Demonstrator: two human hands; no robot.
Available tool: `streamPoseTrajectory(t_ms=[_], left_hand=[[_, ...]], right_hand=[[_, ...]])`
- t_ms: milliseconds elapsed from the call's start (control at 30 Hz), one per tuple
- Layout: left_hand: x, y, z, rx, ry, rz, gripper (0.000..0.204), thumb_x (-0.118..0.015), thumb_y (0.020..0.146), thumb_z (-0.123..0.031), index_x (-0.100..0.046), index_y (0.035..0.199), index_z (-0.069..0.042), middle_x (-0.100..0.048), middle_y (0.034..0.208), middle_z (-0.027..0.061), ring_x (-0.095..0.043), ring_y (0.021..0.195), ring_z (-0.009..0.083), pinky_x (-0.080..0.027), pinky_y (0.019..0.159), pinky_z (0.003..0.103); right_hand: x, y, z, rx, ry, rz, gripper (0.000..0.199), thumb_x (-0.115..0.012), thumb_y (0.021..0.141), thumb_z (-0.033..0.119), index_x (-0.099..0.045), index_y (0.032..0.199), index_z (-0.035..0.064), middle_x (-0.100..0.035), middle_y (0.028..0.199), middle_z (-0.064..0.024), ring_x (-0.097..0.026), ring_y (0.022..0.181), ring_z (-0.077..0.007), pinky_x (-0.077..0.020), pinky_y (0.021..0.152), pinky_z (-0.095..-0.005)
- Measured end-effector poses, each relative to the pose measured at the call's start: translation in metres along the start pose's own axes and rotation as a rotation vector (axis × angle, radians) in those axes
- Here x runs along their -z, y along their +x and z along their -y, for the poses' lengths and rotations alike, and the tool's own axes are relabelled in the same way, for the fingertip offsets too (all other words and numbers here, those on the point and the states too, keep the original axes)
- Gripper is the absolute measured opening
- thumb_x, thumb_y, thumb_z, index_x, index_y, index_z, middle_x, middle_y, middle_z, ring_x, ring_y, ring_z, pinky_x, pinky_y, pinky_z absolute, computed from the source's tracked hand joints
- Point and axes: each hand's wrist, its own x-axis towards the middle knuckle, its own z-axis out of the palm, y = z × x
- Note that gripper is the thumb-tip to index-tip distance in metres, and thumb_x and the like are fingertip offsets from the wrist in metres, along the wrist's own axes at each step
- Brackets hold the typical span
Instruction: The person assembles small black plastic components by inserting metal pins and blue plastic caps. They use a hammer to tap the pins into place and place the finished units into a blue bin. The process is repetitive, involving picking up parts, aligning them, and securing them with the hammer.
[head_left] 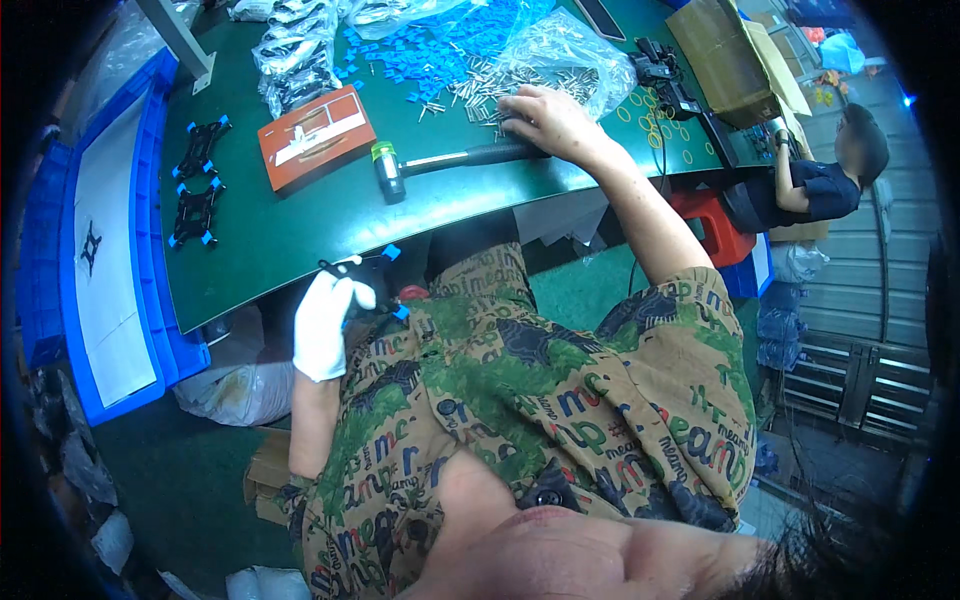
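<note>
My left hand [328,325], in a white glove, holds a black X-shaped bracket [372,278] with blue caps on its corners, near the table's front edge. Part of the bracket blends into the dark behind it. My bare right hand [545,122] reaches across the table to a pile of small metal pins [478,98]. Its fingers are bent down among the pins; what they grip is too small to make out. Just below that hand lies a hammer [440,160] with a black handle and a green-tipped head. Beside the pins is a heap of blue caps [420,55].
An orange box [315,135] lies left of the hammer. Two black brackets [195,210] rest at the table's left end, next to a blue tray [118,340]. Yellow rings [655,128] and a cardboard box [725,65] are at right. Another person [810,180] works beyond.
</note>
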Motion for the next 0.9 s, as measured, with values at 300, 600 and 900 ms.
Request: streamPoseTrajectory(t_ms=[300, 600, 900], left_hand=[[-0.030, 0.001, 0.004, 0.068, 0.195, 0.096, 0.023, -0.052, 0.106, -0.015, -0.067, 0.110, 0.002, -0.069, 0.093, 0.0050, -0.062, 0.090, 0.0126, -0.047, 0.089, 0.030], [-0.046, 0.001, -0.012, 0.105, 0.193, 0.031, 0.027, -0.055, 0.105, -0.016, -0.067, 0.121, 0.003, -0.068, 0.086, 0.0044, -0.063, 0.081, 0.0125, -0.050, 0.080, 0.028], [-0.059, 0.009, -0.016, -0.044, 0.620, -0.057, 0.020, -0.061, 0.101, -0.017, -0.067, 0.113, -0.001, -0.066, 0.073, 0.0047, -0.062, 0.064, 0.0116, -0.049, 0.062, 0.028]], right_hand=[[-0.018, 0.017, -0.004, 0.025, 0.032, 0.029, 0.020, -0.065, 0.096, 0.021, -0.070, 0.108, 0.0058, -0.065, 0.102, -0.0148, -0.066, 0.099, -0.0362, -0.0544, 0.086, -0.0457], [0.002, 0.017, 0.031, -0.043, 0.390, -0.163, 0.020, -0.066, 0.097, 0.022, -0.073, 0.108, 0.0067, -0.070, 0.100, -0.0123, -0.069, 0.096, -0.0302, -0.0551, 0.086, -0.0392], [0.012, -0.007, 0.153, 0.167, 0.951, 0.175, 0.028, -0.070, 0.097, 0.013, -0.062, 0.123, 0.0047, -0.068, 0.096, -0.0048, -0.066, 0.083, -0.0127, -0.0554, 0.075, -0.0315]])
